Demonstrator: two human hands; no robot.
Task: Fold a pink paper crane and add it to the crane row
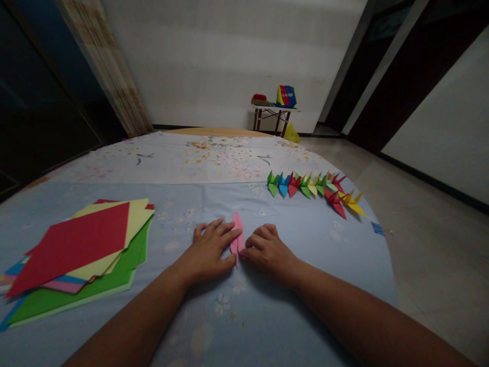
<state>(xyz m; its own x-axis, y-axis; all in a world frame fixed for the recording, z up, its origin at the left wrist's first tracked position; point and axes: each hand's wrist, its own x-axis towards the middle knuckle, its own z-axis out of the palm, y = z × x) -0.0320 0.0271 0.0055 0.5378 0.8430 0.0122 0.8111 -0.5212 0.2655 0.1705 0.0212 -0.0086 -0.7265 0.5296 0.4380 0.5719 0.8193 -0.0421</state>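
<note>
Left hand [209, 251], fingers spread, rests on pink paper [238, 223] — likely steadying it — right hand [270, 253] curled alongside, pinch unclear.

The paper [239, 241] lies between the two hands, a slim pink piece folded into a long, narrow kite with a point at each end. Its far tip pokes out beyond the left hand's [210, 248] fingers, which lie across its left side; its near tip points back toward the wearer, just beside the left thumb. A crease or slit runs along the nearer half. The right hand's [269, 252] fingertips meet its right edge, though from here I can't tell whether they pinch it.
</note>
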